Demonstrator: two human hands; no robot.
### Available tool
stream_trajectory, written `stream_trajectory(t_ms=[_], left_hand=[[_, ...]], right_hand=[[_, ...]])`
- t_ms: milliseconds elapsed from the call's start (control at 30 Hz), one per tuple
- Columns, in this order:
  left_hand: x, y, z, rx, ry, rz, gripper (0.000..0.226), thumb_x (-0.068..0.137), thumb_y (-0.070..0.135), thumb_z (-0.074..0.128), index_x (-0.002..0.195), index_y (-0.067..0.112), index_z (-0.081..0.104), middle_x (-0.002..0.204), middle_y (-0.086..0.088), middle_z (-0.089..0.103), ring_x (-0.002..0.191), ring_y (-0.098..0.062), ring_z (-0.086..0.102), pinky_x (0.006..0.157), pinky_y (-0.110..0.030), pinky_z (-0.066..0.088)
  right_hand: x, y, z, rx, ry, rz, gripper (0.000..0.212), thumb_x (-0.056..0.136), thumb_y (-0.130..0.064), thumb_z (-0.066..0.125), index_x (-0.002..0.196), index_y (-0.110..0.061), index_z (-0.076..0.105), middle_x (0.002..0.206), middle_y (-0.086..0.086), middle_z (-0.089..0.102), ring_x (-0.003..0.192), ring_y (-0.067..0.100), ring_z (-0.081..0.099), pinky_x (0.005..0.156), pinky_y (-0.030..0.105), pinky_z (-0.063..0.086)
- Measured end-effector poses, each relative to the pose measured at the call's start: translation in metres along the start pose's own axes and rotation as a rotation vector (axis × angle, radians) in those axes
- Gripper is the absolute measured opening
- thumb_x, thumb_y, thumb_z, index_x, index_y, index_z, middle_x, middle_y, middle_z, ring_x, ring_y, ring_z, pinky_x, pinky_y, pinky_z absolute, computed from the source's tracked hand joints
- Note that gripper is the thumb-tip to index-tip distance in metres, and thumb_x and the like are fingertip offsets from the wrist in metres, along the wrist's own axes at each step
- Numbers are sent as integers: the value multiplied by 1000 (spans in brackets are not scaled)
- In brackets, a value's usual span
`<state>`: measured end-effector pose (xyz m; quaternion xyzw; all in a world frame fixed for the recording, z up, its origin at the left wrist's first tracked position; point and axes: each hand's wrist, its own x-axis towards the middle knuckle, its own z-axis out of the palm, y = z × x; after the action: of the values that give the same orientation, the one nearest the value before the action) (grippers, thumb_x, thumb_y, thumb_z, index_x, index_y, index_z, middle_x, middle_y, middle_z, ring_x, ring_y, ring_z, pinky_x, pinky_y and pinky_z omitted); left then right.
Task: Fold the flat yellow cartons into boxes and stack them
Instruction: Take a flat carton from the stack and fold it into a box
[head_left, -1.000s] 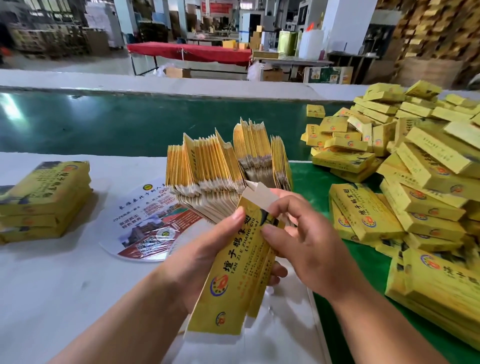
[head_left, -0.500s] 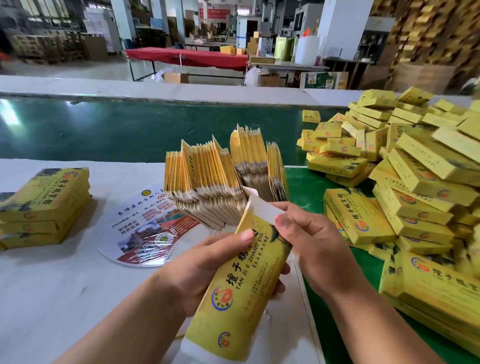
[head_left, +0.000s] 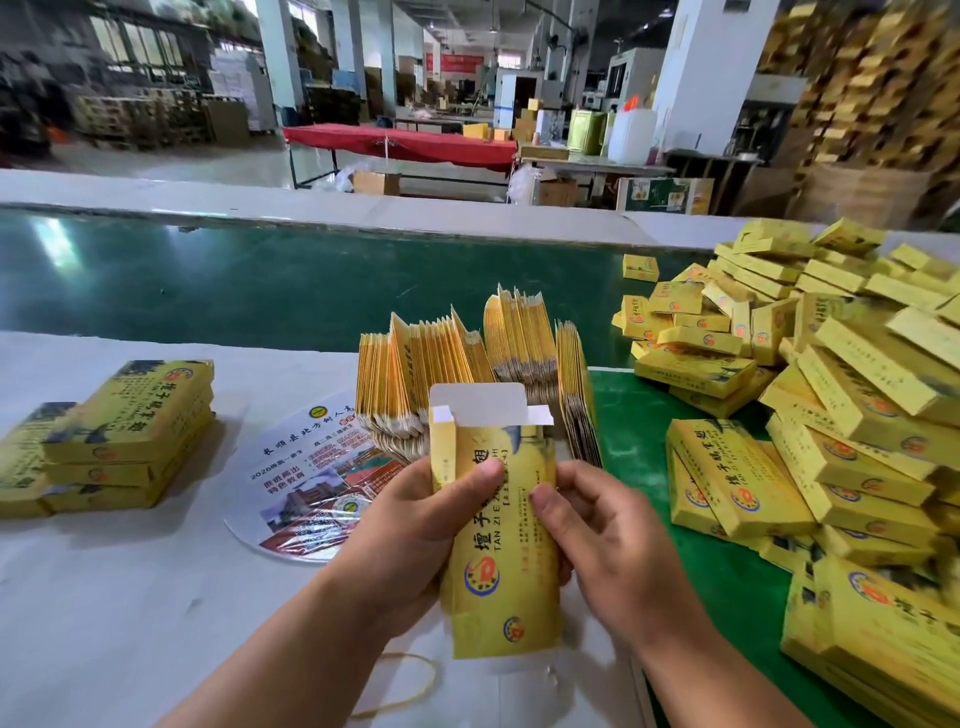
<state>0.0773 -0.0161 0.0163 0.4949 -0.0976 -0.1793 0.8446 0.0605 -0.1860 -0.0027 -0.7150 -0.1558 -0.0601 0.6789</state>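
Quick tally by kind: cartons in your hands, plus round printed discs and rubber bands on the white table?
Yellow carton, held by left hand and right hand: 1
Round printed disc: 1
Rubber band: 1
Total: 3

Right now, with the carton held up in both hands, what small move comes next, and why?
Probably fold the white top flap down and tuck it in. The carton already looks opened into a sleeve, held by the left hand and right hand, while its top flap and small side tabs stand open and unfolded.
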Motion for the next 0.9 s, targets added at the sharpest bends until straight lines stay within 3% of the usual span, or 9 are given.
stream_trajectory(t_ms=[200,333,467,633,700,800,900], left_hand=[[3,-3,-2,36,88,6,25,78,21,76,97,6,74,103,-28,70,88,-38,72,71,-42,59],[5,-7,-5,145,166,52,25,74,29,72,92,13,76,96,-22,74,83,-33,74,66,-37,59],[7,-12,-5,353,258,127,31,73,48,65,87,22,76,85,-11,77,75,-26,75,59,-29,58],[8,-15,-3,507,379,232,51,83,60,44,82,17,72,75,-8,76,69,-28,74,58,-40,60],[6,-14,-3,641,437,286,52,80,65,39,81,23,69,69,-1,75,63,-20,72,57,-33,57],[2,-15,0,795,468,276,50,77,69,35,75,30,64,61,6,71,51,-9,65,47,-25,48],[-2,-17,10,850,430,301,45,81,61,39,63,26,60,52,7,65,40,1,53,39,-13,37]], right_hand=[[1,0,3,-74,12,-13,29,92,-36,59,94,-9,71,81,2,75,69,6,70,58,15,51],[3,0,4,-186,35,-31,25,91,-34,57,79,-17,70,65,-9,70,56,-2,61,51,11,43],[5,1,5,-228,70,-53,29,92,-33,55,70,-17,66,57,-9,63,49,-2,54,46,12,38],[5,0,4,-194,44,-82,35,95,-33,54,65,-16,62,53,-4,58,48,1,49,45,17,34],[3,-1,7,-148,35,-80,37,94,-31,54,61,-14,54,49,-4,46,46,3,39,44,18,29],[0,-1,9,-127,97,-115,48,92,-40,51,59,-6,44,50,5,40,46,13,35,43,26,26],[2,0,7,-203,196,-128,53,96,-41,47,67,3,55,55,17,52,50,35,47,43,41,36]])
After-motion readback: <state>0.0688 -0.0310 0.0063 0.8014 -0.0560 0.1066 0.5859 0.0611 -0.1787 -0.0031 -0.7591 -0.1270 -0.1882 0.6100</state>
